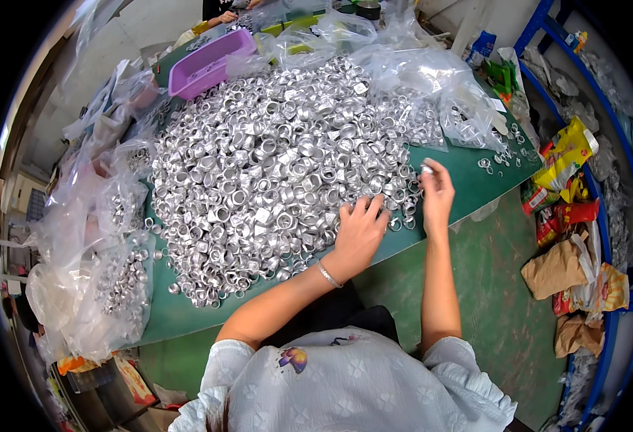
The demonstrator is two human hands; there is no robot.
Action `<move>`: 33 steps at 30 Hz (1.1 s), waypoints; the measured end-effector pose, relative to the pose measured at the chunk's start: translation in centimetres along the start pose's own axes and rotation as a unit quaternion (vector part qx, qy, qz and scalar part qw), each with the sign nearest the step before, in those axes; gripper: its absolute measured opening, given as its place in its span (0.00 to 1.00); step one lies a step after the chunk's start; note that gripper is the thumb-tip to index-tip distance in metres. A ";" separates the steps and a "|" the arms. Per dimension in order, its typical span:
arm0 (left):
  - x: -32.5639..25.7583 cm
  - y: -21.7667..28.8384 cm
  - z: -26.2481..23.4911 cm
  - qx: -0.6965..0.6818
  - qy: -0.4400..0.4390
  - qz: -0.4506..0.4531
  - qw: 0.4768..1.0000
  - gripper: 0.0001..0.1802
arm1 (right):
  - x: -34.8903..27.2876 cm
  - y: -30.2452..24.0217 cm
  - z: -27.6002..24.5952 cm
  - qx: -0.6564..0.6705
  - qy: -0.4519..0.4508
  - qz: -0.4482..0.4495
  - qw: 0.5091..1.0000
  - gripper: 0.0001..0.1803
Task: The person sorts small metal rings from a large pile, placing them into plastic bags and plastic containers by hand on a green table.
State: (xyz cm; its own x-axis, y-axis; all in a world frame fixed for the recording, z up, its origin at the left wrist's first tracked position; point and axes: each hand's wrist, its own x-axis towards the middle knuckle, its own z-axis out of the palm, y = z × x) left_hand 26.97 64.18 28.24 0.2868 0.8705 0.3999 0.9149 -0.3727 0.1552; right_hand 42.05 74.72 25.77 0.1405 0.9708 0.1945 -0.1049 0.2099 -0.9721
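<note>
A broad heap of silver-coloured metal rings [259, 165] covers most of the green table [179, 324]. My left hand [359, 232] lies on the near right edge of the heap, fingers apart and fingertips among the rings. A chain bracelet [328, 275] circles that wrist. Just right of the heap, my right hand [437, 196] is raised with thumb and fingers pinched together on a small silver ring [426, 170], partly hidden by the fingertips.
A purple plastic basket [212, 63] stands behind the heap. Clear plastic bags [431, 75] with rings lie at the far right, more bags [89, 266] at the left. Some loose rings [505, 155] lie near the right corner. Blue shelving [597, 201] stands right. Another person's hand [228, 16] shows at the far side.
</note>
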 end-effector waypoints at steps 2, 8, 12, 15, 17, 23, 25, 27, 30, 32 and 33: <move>-0.3 -0.2 0.3 -0.014 0.016 -0.002 1.000 0.17 | 1.0 -0.5 -1.6 0.271 -0.048 0.122 0.954 0.17; 0.7 -0.7 -0.5 -0.063 0.074 -0.033 0.995 0.17 | 4.1 -1.8 0.5 -0.271 -0.151 -0.087 0.947 0.15; 4.3 -2.5 -2.0 -0.007 0.095 -0.051 0.994 0.18 | 5.5 0.3 0.6 -0.355 -0.194 -0.161 0.900 0.14; 6.0 -3.3 -1.5 0.030 0.074 -0.065 0.995 0.18 | 6.0 1.5 0.1 -0.343 -0.169 -0.170 0.908 0.12; 6.4 -3.6 -1.4 0.030 0.066 -0.062 0.995 0.14 | 5.7 1.5 0.1 -0.287 -0.138 -0.183 0.930 0.10; 6.5 -4.2 -1.6 0.018 0.069 -0.030 0.997 0.09 | 5.2 -0.1 -0.7 0.271 -0.086 0.194 0.939 0.11; 6.7 -4.3 -1.4 0.008 0.082 -0.027 0.996 0.07 | 5.2 0.8 -1.6 0.349 -0.073 0.263 0.897 0.13; 6.6 -4.7 -1.0 -0.009 0.097 -0.033 0.995 0.08 | 5.2 0.0 -1.7 0.419 -0.134 0.306 0.845 0.13; 6.4 -4.8 -2.0 -0.053 0.140 -0.046 0.988 0.08 | 4.6 -1.8 -1.2 0.328 -0.162 0.290 0.884 0.12; 6.4 -5.1 -2.5 -0.079 0.163 -0.060 0.982 0.08 | 4.4 -2.5 -0.6 0.096 -0.168 0.223 0.955 0.13; 6.4 -5.4 -2.5 -0.085 0.174 -0.068 0.979 0.08 | 4.4 -2.8 0.1 0.016 -0.158 0.194 0.968 0.14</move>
State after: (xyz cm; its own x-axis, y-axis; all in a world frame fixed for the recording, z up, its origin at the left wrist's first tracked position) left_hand 23.15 71.01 32.18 0.0245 0.7645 0.6442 0.8689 -0.3349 0.3644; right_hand 42.84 78.38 29.35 -0.2229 0.9634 -0.1492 -0.1207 -0.1791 -0.9764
